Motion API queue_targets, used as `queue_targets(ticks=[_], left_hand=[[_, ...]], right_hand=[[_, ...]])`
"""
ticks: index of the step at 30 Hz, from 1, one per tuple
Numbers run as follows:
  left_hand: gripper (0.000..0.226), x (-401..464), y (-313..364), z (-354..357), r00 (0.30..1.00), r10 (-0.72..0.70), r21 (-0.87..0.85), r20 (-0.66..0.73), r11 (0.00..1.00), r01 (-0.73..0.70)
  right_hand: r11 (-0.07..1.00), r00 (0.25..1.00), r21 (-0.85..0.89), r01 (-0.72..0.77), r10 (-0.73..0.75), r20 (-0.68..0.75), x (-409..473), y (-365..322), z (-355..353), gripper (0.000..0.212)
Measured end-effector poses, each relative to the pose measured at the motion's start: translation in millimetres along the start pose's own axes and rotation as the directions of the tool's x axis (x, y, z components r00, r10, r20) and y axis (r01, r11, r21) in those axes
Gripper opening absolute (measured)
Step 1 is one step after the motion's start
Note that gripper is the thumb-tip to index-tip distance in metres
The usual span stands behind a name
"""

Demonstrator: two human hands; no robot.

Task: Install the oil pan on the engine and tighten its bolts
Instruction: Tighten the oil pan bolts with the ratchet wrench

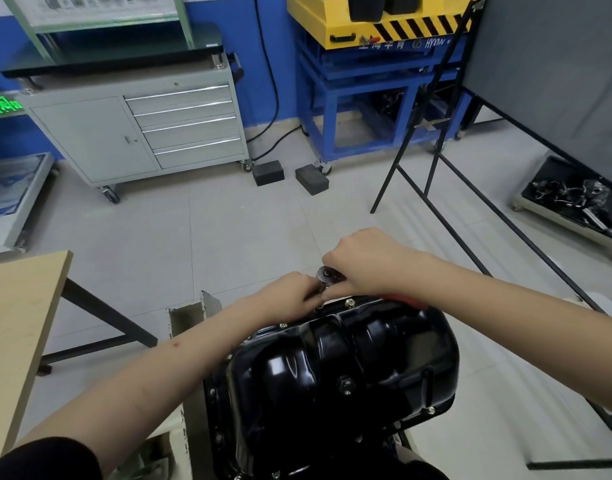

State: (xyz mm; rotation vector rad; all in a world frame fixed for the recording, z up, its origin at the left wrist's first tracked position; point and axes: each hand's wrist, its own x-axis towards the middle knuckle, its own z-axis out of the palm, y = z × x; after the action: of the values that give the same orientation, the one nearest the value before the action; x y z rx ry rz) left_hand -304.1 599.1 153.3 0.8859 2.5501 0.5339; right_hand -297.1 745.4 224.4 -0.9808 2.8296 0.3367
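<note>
A glossy black oil pan (346, 368) sits on the engine at the bottom centre, with several bolts along its flange, one bolt (350, 303) at the far edge. A ratchet wrench (327, 275) with a round metal head and a red handle (406, 300) stands over the pan's far rim. My right hand (370, 261) grips the wrench just behind its head. My left hand (290, 296) pinches the socket shaft below the head, at the flange. The bolt under the socket is hidden by my fingers.
A wooden table (17, 327) stands at the left. On the floor beyond are a grey tool cabinet (138, 133), two black blocks (290, 176), a blue and yellow lift stand (373, 81), a black frame (470, 209) with a dark board, and a parts tray (571, 202).
</note>
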Motion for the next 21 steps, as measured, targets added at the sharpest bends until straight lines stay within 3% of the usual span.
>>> queue_targets(ticks=[4, 6, 13, 17, 19, 21], left_hand=[[0.03, 3.8, 2.1, 2.1, 0.999, 0.014, 0.055, 0.031, 0.998, -0.016], [0.032, 6.1, 1.6, 0.3, 0.998, 0.011, 0.027, 0.055, 1.0, -0.012], [0.026, -1.4, -0.1, -2.6, 1.0, -0.016, -0.01, -0.003, 1.0, 0.016], [0.032, 4.0, 2.1, -0.9, 0.999, -0.027, 0.009, 0.032, 1.0, 0.026], [0.032, 6.3, 1.3, -1.5, 0.998, -0.025, 0.0, 0.056, 1.0, 0.025], [0.027, 5.0, 1.0, -2.3, 0.999, -0.015, -0.012, 0.051, 1.0, 0.016]], right_hand=[[0.985, 0.988, -0.085, 0.151, -0.153, -0.018, 2.8, 2.4, -1.2, 0.02], [0.969, 0.976, -0.143, 0.203, -0.212, -0.046, 4.9, 2.9, -0.4, 0.019], [1.0, 1.0, -0.01, 0.005, -0.005, 0.02, 6.7, -1.7, -3.0, 0.044], [0.987, 0.988, -0.048, 0.155, -0.156, -0.014, 7.4, 2.9, -2.2, 0.02], [0.972, 0.976, -0.101, 0.211, -0.216, -0.042, 8.6, 4.9, -1.3, 0.02], [0.98, 0.983, -0.101, 0.173, -0.179, -0.049, 8.0, 5.0, -0.7, 0.022]])
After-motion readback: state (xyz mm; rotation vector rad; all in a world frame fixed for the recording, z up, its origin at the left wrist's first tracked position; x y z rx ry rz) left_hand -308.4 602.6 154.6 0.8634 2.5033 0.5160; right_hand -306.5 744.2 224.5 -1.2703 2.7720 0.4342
